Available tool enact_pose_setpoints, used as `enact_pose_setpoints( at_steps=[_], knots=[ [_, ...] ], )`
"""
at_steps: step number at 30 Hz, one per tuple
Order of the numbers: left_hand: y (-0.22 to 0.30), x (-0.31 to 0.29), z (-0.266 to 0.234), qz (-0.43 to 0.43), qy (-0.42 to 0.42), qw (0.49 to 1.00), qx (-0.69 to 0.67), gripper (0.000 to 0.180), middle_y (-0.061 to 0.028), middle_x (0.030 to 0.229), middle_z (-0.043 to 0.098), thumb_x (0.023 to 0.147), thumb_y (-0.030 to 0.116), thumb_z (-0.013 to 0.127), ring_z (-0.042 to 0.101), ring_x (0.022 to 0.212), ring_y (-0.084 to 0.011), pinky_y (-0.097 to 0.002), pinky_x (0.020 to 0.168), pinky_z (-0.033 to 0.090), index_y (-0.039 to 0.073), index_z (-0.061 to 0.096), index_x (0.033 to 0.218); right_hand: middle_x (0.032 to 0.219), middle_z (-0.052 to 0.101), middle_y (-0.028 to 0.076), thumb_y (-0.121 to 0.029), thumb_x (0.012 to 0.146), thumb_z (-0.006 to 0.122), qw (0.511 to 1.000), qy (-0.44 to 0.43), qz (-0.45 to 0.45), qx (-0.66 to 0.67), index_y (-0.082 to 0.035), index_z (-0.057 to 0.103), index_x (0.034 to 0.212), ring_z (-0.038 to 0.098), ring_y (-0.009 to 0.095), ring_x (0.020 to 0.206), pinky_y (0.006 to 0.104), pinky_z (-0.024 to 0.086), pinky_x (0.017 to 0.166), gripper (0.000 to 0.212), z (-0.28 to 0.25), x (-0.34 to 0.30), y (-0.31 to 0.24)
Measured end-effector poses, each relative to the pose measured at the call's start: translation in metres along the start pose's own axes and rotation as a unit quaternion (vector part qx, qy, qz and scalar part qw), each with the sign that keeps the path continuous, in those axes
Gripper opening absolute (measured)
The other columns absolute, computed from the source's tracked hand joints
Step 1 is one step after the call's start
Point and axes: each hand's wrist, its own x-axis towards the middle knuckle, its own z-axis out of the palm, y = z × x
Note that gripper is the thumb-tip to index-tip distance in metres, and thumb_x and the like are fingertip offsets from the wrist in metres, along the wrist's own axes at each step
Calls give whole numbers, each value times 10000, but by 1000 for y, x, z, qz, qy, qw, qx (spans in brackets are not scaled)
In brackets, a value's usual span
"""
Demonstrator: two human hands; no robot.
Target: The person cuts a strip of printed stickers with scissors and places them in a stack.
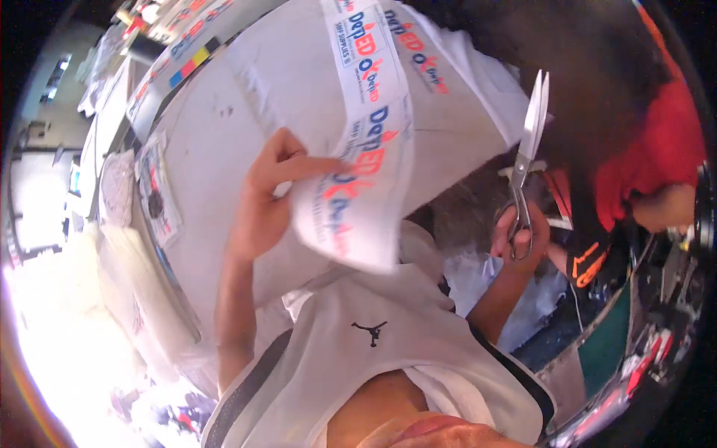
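My left hand (269, 190) is closed at the edge of a white printed strip (373, 216), apparently fabric, with red and blue lettering. The strip's lower end hangs loose and curls toward my chest. Its upper part runs up over a large pale work surface (224, 134). Off to the right, my right hand (526, 243) grips a pair of metal scissors (526, 149) by the handles. The blades point upward, nearly together, apart from the strip.
Someone in a red top (657, 142) is close by on the right. Along the left edge lie bundled pale cloth (142, 261) and a small printed piece (157, 190). Farther off is a sheet with colour bars (194, 63). Crumpled bluish-white material (538, 306) lies below my right hand.
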Motion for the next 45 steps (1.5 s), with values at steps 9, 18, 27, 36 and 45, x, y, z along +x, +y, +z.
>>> enact_pose_setpoints(
  at_steps=[9,18,27,36,45],
  knots=[
    [-55,-165,-79,-157,-24,972,-173,268,-181,1108,673,801,75,707,640,1002,-231,-317,876,500,-30,730,1048,575,566,40,-718,736,721,929,-303,211,-11,-4,568,877,560,127,448,249,436,404,744,74,14,2],
    [-48,-257,-98,-289,81,948,-106,239,-121,1090,705,828,1,622,641,1053,-209,-326,947,479,-30,726,1041,554,511,11,-772,725,694,895,-374,229,-76,-8,574,831,494,98,442,233,379,422,780,126,16,-2],
    [-67,-264,-85,-411,218,875,-131,189,-68,1045,686,920,123,664,611,987,-133,-286,890,488,-19,687,1042,619,575,27,-497,814,793,846,-455,272,-62,13,586,830,576,119,498,265,451,458,551,165,29,7],
    [-73,-256,-108,-432,119,894,3,271,-50,1108,636,882,79,684,602,1036,-138,-307,930,493,25,634,1142,654,620,39,-246,807,839,676,-558,449,-172,-15,589,818,576,103,541,262,439,489,340,164,40,1],
    [-82,-180,-36,-243,328,875,260,334,-137,1278,582,866,125,712,531,1229,-341,-405,1040,432,76,635,1187,665,620,26,-153,763,869,685,-536,465,-164,-27,596,824,553,83,531,251,401,471,307,189,31,-1]
  ],
)
